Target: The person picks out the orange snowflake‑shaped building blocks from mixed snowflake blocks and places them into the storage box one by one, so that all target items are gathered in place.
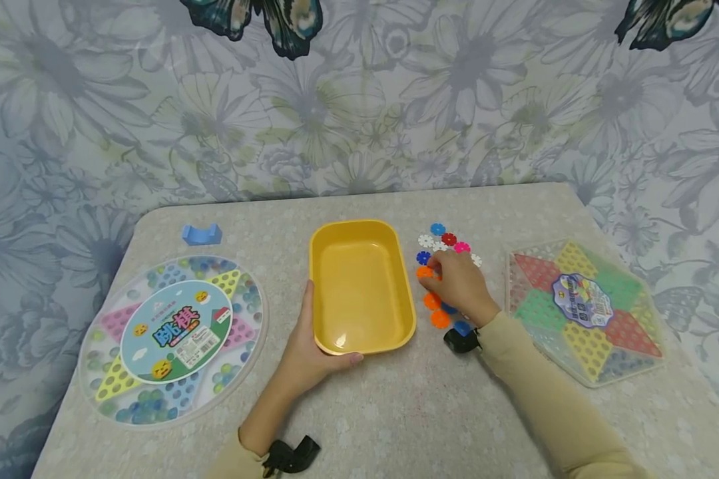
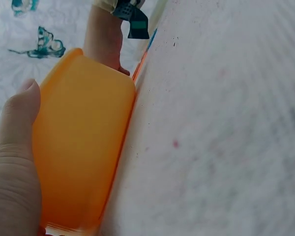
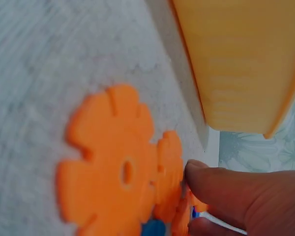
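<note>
Head view, left hand point(image 1: 308, 360) gripping glossy yellow tray point(image 1: 363, 286), right hand point(image 1: 461, 283) at notched orange discs point(image 1: 440, 319), pinch unclear

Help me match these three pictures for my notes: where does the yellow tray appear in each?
Head: the yellow tray is mid-picture, a little below centre.
Left wrist: the yellow tray is left of centre, its outer side showing.
Right wrist: the yellow tray is at upper right, cut off by the frame.
Shared landmark: the right hand, right of the tray in head, partly hidden behind it in left wrist, lower right in right wrist.
</note>
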`<state>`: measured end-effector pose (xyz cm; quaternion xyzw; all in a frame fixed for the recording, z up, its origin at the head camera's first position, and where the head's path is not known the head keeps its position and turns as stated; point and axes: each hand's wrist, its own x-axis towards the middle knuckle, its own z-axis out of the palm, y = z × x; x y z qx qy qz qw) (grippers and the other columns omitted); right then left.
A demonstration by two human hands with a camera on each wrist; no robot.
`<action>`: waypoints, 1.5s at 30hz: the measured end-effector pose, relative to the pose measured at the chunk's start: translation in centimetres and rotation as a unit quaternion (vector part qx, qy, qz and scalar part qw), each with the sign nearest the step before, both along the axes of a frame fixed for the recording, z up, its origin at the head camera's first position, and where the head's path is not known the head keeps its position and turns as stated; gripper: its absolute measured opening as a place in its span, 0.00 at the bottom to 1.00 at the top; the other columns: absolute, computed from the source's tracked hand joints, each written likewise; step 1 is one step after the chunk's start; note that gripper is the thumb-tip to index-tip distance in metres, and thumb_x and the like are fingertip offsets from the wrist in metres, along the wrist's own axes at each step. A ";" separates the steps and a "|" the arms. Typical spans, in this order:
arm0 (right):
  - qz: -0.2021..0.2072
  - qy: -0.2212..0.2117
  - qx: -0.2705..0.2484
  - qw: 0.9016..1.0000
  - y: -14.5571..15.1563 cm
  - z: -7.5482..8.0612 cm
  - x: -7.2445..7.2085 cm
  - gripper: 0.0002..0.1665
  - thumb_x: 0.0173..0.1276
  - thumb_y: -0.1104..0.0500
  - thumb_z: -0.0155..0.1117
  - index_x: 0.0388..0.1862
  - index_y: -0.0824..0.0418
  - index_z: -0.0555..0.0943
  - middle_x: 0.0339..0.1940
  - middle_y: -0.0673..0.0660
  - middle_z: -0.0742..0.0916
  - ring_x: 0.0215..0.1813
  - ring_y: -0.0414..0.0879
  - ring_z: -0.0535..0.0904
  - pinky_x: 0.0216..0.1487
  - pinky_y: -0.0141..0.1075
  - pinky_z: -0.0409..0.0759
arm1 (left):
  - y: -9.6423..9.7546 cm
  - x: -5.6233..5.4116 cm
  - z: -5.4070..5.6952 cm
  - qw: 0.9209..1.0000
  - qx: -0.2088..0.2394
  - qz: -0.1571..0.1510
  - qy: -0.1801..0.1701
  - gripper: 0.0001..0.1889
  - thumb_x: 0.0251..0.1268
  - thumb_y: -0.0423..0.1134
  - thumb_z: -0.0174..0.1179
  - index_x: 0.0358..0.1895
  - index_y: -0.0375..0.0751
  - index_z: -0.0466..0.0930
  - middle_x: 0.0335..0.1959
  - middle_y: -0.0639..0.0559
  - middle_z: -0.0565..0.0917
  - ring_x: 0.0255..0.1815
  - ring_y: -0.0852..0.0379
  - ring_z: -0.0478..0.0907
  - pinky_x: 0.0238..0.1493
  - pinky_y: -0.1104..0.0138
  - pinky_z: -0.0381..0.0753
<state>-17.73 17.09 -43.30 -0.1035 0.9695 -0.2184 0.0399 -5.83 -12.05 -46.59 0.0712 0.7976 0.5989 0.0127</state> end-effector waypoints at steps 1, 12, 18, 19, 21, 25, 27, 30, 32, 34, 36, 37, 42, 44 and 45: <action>0.003 -0.002 -0.005 1.000 0.0 0.0 0.0 0.19 0.63 0.49 0.72 0.44 0.61 0.82 0.31 0.56 0.82 0.34 0.49 0.74 0.35 0.37 0.73 | 0.0 0.0 -0.1 1.000 0.005 0.000 0.000 0.77 0.35 0.47 0.84 0.80 0.63 0.27 0.82 0.58 0.45 0.80 0.52 0.51 0.76 0.44 0.55; 0.038 0.008 -0.029 0.999 -0.2 0.5 0.1 0.19 0.63 0.53 0.73 0.51 0.59 0.85 0.37 0.55 0.87 0.38 0.49 0.79 0.40 0.41 0.80 | 0.0 0.1 -0.3 1.000 0.020 -0.002 0.002 0.76 0.35 0.44 0.84 0.80 0.65 0.27 0.82 0.63 0.44 0.81 0.57 0.47 0.78 0.51 0.53; 0.048 0.012 -0.012 0.999 -0.2 0.5 -0.2 0.22 0.61 0.50 0.75 0.50 0.61 0.87 0.39 0.56 0.90 0.38 0.49 0.80 0.41 0.42 0.81 | -0.1 0.1 -0.2 1.000 0.023 -0.005 0.002 0.77 0.36 0.44 0.84 0.80 0.65 0.26 0.82 0.64 0.43 0.81 0.58 0.48 0.78 0.56 0.54; 0.051 0.012 -0.005 0.999 -0.2 0.6 -0.2 0.22 0.61 0.49 0.75 0.49 0.61 0.88 0.37 0.55 0.90 0.38 0.49 0.80 0.40 0.42 0.81 | -0.1 0.1 -0.3 1.000 0.023 -0.004 0.002 0.77 0.36 0.44 0.84 0.80 0.64 0.26 0.82 0.64 0.43 0.81 0.58 0.48 0.78 0.53 0.53; 0.060 0.014 0.012 0.998 -0.2 0.7 -0.2 0.20 0.61 0.48 0.75 0.44 0.61 0.88 0.34 0.54 0.89 0.36 0.49 0.79 0.39 0.41 0.80 | -0.2 0.1 -0.3 1.000 0.023 -0.004 0.003 0.77 0.35 0.44 0.85 0.80 0.62 0.26 0.82 0.63 0.43 0.81 0.57 0.48 0.77 0.48 0.52; 0.072 0.010 0.031 0.997 0.0 1.3 -0.5 0.14 0.61 0.48 0.72 0.33 0.58 0.86 0.25 0.52 0.84 0.30 0.47 0.75 0.30 0.36 0.73 | -0.2 0.1 -0.5 1.000 0.026 -0.007 0.002 0.76 0.36 0.44 0.84 0.80 0.64 0.26 0.82 0.63 0.43 0.82 0.57 0.47 0.78 0.49 0.51; 0.070 0.017 0.033 0.997 0.1 1.8 -0.7 0.13 0.61 0.49 0.72 0.33 0.58 0.86 0.25 0.51 0.83 0.30 0.47 0.75 0.29 0.35 0.71 | -0.2 0.1 -0.5 1.000 0.028 -0.008 0.002 0.76 0.36 0.44 0.84 0.80 0.64 0.27 0.82 0.64 0.43 0.82 0.57 0.47 0.78 0.51 0.51; 0.070 0.043 0.025 0.996 0.0 3.0 -1.2 0.14 0.62 0.50 0.72 0.36 0.59 0.87 0.29 0.53 0.85 0.34 0.50 0.76 0.31 0.37 0.74 | -0.3 0.1 -0.6 0.999 0.031 -0.012 0.005 0.76 0.37 0.43 0.84 0.80 0.65 0.26 0.82 0.65 0.43 0.82 0.58 0.47 0.79 0.56 0.51; 0.077 0.069 0.022 0.994 -0.2 3.9 -1.5 0.16 0.63 0.49 0.72 0.42 0.60 0.87 0.34 0.54 0.87 0.38 0.51 0.77 0.36 0.40 0.78 | -0.3 0.1 -0.6 0.999 0.032 -0.013 0.008 0.76 0.37 0.43 0.84 0.80 0.64 0.26 0.82 0.65 0.43 0.81 0.58 0.47 0.79 0.61 0.51; 0.088 0.088 0.016 0.992 -0.9 4.8 -1.9 0.18 0.63 0.49 0.72 0.45 0.60 0.87 0.36 0.55 0.87 0.40 0.51 0.78 0.38 0.42 0.79 | -0.3 0.1 -0.5 0.999 0.032 -0.013 0.009 0.76 0.37 0.44 0.84 0.80 0.64 0.27 0.82 0.65 0.43 0.81 0.58 0.47 0.78 0.67 0.51; 0.102 0.104 0.014 0.989 -1.8 5.7 -2.3 0.19 0.64 0.47 0.72 0.45 0.60 0.86 0.36 0.54 0.87 0.40 0.51 0.78 0.39 0.42 0.80 | -0.3 0.2 -0.4 0.999 0.031 -0.013 0.013 0.76 0.37 0.44 0.84 0.80 0.63 0.27 0.82 0.65 0.44 0.81 0.58 0.48 0.76 0.71 0.51; 0.109 0.106 0.013 0.988 -2.4 6.2 -2.5 0.19 0.64 0.47 0.71 0.46 0.59 0.86 0.36 0.54 0.87 0.40 0.50 0.78 0.39 0.42 0.79 | -0.3 0.2 -0.4 0.999 0.029 -0.013 0.014 0.76 0.37 0.44 0.84 0.80 0.62 0.27 0.82 0.65 0.44 0.81 0.58 0.48 0.76 0.71 0.51; 0.149 0.099 0.014 0.984 -5.8 7.7 -3.3 0.20 0.64 0.46 0.72 0.48 0.58 0.86 0.37 0.52 0.86 0.40 0.48 0.78 0.39 0.40 0.79 | -0.3 0.2 -0.3 1.000 0.025 -0.013 0.014 0.76 0.37 0.45 0.84 0.80 0.61 0.26 0.82 0.62 0.43 0.81 0.57 0.48 0.79 0.58 0.52; 0.161 0.083 0.017 0.983 -7.3 7.9 -3.6 0.21 0.64 0.46 0.71 0.49 0.58 0.86 0.38 0.52 0.86 0.41 0.48 0.79 0.41 0.40 0.80 | -0.3 0.2 -0.3 1.000 0.023 -0.012 0.007 0.76 0.37 0.46 0.84 0.80 0.63 0.26 0.82 0.62 0.43 0.82 0.56 0.47 0.79 0.51 0.50; 0.168 0.074 0.021 0.983 -8.0 8.0 -3.8 0.22 0.64 0.45 0.71 0.49 0.58 0.85 0.39 0.52 0.86 0.41 0.48 0.79 0.42 0.39 0.80 | -0.2 0.2 -0.3 1.000 0.022 -0.010 0.003 0.75 0.37 0.47 0.84 0.80 0.63 0.26 0.82 0.62 0.43 0.82 0.56 0.46 0.79 0.49 0.49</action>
